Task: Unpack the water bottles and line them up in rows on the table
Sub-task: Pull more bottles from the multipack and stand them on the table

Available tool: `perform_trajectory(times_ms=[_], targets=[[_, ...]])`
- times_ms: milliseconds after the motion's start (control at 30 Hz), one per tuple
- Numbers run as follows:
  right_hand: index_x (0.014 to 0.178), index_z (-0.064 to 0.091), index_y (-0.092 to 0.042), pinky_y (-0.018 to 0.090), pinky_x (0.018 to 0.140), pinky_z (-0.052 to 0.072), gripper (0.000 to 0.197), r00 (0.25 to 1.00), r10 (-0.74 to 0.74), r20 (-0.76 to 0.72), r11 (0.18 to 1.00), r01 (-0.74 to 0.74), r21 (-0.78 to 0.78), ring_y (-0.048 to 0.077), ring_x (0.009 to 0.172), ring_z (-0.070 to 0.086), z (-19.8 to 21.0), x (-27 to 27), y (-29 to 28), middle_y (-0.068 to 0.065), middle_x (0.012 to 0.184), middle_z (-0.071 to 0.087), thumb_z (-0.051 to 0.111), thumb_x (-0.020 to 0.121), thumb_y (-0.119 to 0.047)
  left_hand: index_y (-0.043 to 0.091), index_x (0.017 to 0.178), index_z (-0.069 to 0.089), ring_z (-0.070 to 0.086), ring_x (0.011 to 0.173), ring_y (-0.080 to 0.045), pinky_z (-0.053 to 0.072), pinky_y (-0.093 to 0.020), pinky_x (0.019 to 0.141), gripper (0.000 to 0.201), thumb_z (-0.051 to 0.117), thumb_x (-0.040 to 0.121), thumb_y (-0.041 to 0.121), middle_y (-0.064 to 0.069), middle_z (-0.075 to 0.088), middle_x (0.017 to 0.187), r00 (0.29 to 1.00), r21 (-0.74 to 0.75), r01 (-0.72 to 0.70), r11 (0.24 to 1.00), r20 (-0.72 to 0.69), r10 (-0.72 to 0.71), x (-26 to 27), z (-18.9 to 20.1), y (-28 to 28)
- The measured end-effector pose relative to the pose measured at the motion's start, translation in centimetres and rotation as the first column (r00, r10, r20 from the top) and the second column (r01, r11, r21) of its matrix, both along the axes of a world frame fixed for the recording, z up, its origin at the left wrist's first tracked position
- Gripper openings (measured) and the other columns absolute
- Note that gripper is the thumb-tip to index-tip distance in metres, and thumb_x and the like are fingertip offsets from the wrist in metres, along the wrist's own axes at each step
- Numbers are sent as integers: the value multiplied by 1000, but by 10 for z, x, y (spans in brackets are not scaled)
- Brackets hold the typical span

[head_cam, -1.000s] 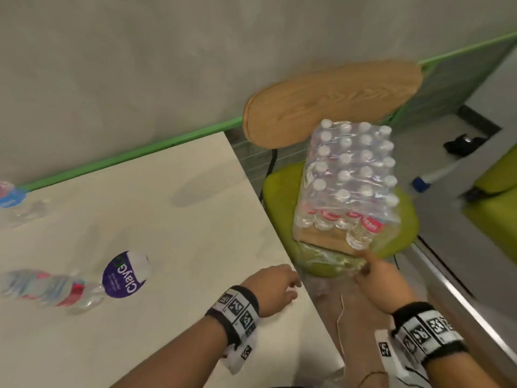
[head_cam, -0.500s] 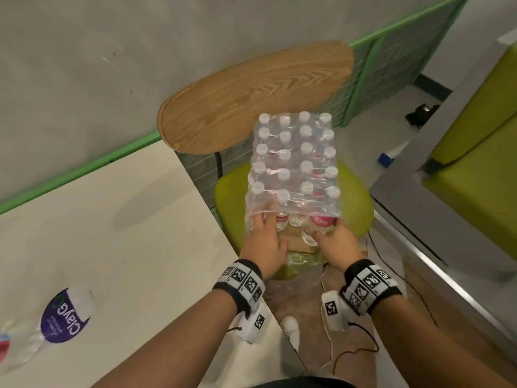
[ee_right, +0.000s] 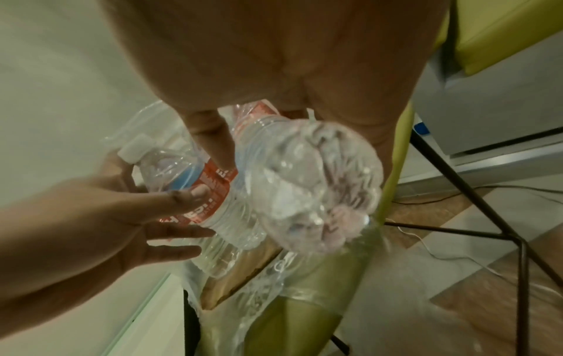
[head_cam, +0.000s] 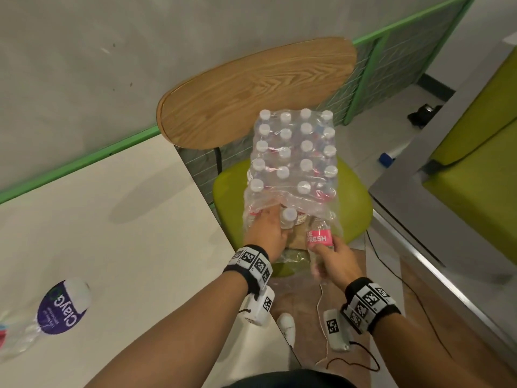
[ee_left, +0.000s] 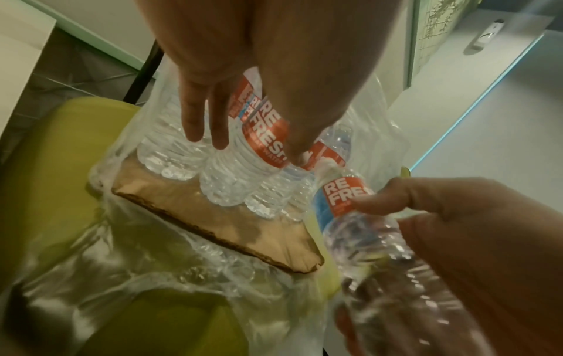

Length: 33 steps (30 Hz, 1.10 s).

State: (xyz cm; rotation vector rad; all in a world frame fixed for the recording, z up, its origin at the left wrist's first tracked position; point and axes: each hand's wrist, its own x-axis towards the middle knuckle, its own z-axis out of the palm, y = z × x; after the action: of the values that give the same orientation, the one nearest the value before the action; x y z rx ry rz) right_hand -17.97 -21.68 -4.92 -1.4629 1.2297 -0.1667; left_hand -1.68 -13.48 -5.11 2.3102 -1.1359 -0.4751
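Note:
A shrink-wrapped pack of water bottles (head_cam: 293,152) stands on a cardboard sheet (ee_left: 213,216) on the green chair seat (head_cam: 355,208), its wrap torn open at the near end. My left hand (head_cam: 267,229) reaches into the opening and grips a white-capped bottle (head_cam: 289,217) that stands with the others. My right hand (head_cam: 333,260) holds a second bottle (head_cam: 319,238) with a pink-red label, tilted and drawn partly out of the wrap. In the right wrist view this second bottle's base (ee_right: 310,190) faces the camera.
The white table (head_cam: 117,242) lies to my left, with a purple-labelled bottle (head_cam: 60,312) lying on its side near the left edge. The chair's wooden back (head_cam: 251,93) rises behind the pack. A steel-edged counter (head_cam: 447,247) stands to the right, and cables run across the floor.
My view swung from the table to the chair. Both hands went to the pack's torn end. My right hand has pulled one bottle toward me and my left has closed round another.

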Motion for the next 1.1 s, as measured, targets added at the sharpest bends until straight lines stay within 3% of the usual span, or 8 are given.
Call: perform_trajectory(times_ms=[100,200,433,600,700,833,1000,1100], targets=[[100,61,-7,29,45,47,22,999,51,19,991,-53,120,25,56,54,7,-12,3,13,73,62,59,85,-23,27,134,44,58,116,-18,47,-38,101,60,73,82,25,1,60,127,988,-66,4,998,-154,-14,2,-4,2],[99,64,-17,32,53,46,33,989,150,-11,984,-148,101,22,54,60,8,-22,2,9,73,70,64,75,-40,42,130,42,63,108,-13,50,-38,97,64,77,78,28,9,62,124,912,-103,15,995,-407,-56,12,6,17],[110,61,-24,26,55,42,21,926,377,19,919,-376,120,3,51,59,22,-14,29,-5,68,67,62,89,-22,53,133,38,55,120,2,44,-20,102,57,69,87,39,22,56,131,686,-186,1,983,-715,-136,29,27,138],[118,58,-32,18,62,50,26,822,564,-83,826,-561,53,7,79,68,27,22,79,-8,96,71,58,93,-39,48,135,39,67,102,-3,54,-31,94,62,66,80,59,9,64,124,734,-4,-293,956,-642,222,43,12,268],[112,60,-27,25,69,54,27,726,675,-132,736,-675,50,17,84,70,26,52,118,-1,97,72,61,89,-39,36,119,59,71,82,-6,58,-33,81,51,72,74,58,9,72,101,692,55,-538,841,-541,478,42,15,345],[98,53,-25,34,75,55,35,580,779,-238,588,-808,-45,11,76,67,24,97,173,-4,87,70,70,75,-45,28,114,60,68,81,-7,46,-15,66,36,74,82,35,8,69,99,526,55,-795,605,-437,730,43,20,433],[102,44,-26,22,63,53,49,443,873,-205,430,-897,-107,3,72,66,32,148,254,-6,84,69,74,71,-51,24,88,49,57,77,-16,46,-22,70,34,68,85,-3,0,58,86,462,-129,-877,463,-492,738,47,36,500],[105,44,-28,18,62,51,51,406,901,-154,387,-912,-138,-1,74,65,34,173,304,-11,87,68,75,73,-51,29,99,47,59,88,-12,50,-22,81,33,67,88,5,4,60,97,457,-125,-879,459,-490,742,54,30,528]])
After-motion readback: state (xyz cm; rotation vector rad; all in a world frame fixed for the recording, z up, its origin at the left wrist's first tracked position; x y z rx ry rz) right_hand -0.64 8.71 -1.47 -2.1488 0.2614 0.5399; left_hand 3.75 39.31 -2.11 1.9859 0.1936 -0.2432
